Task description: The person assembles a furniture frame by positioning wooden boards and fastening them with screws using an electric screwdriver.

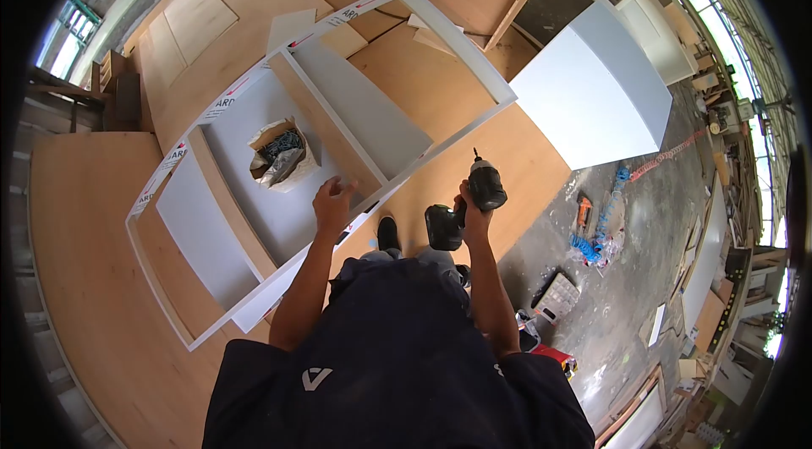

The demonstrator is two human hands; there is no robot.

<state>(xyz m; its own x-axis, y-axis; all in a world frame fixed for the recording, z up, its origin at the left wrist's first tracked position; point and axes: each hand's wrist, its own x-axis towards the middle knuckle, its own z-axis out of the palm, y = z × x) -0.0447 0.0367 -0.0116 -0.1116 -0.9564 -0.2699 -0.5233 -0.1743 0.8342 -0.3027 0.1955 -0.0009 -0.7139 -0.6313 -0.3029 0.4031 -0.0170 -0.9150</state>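
My right hand point(476, 210) is wrapped round the grip of a black cordless drill point(486, 184), its bit pointing away from me. My left hand point(334, 202) is over the near edge of a white-edged cabinet frame point(355, 153), with its fingers curled; whether they hold something small cannot be made out. The frame lies flat, with wooden crosspieces and white panels inside. An open paper bag point(283, 155) of dark screws and a clear plastic bag sits in one compartment, to the left of my left hand.
Plywood sheets point(93, 221) lie under and around the frame. A white panel point(592, 85) juts out at the upper right. On the concrete floor are an orange tool point(584, 210), a coiled blue hose point(602, 225) and a case point(558, 297). Wood pieces line the right side.
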